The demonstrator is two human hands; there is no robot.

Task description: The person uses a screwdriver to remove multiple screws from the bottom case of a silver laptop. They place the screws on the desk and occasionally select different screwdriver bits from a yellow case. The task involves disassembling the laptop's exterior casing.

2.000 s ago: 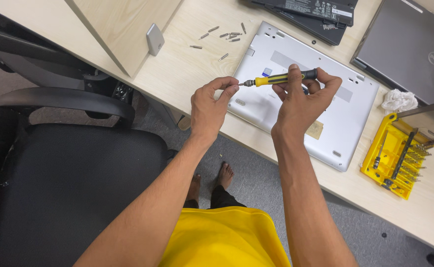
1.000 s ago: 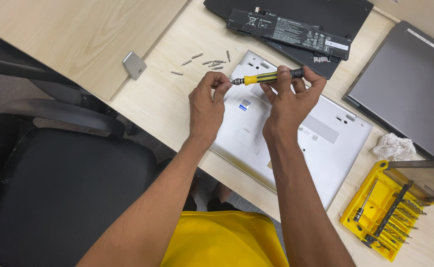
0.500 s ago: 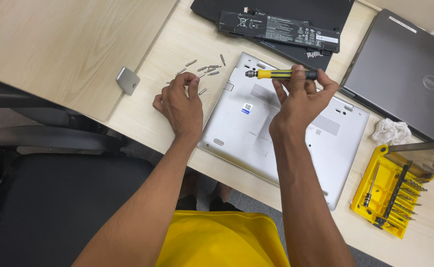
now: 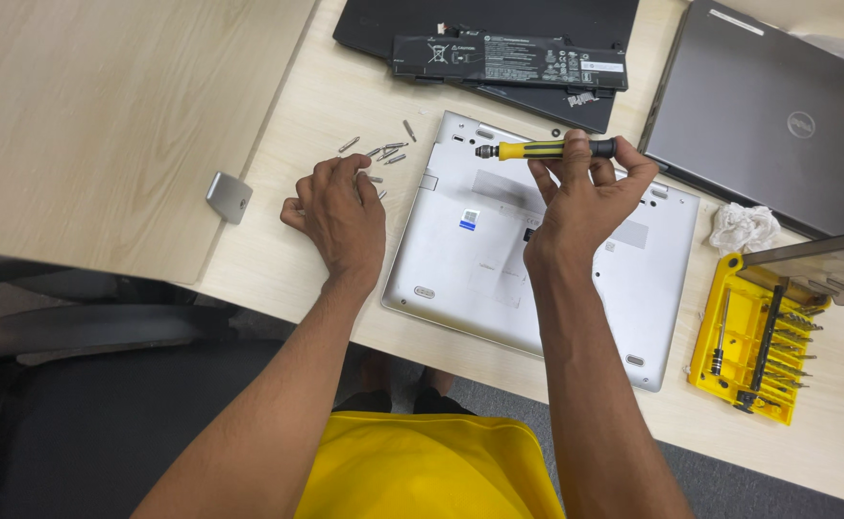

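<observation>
leftward went my left hand (image 4: 340,216), now curled narrow over loose bits (image 4: 383,151) near the tabletop's (image 4: 278,259) front edge; right hand (image 4: 580,197) holds the screwdriver (image 4: 542,149).

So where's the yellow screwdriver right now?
In the head view, the yellow screwdriver is held level in the right hand, above the far edge of the upturned silver laptop, just near of the black battery.
</observation>
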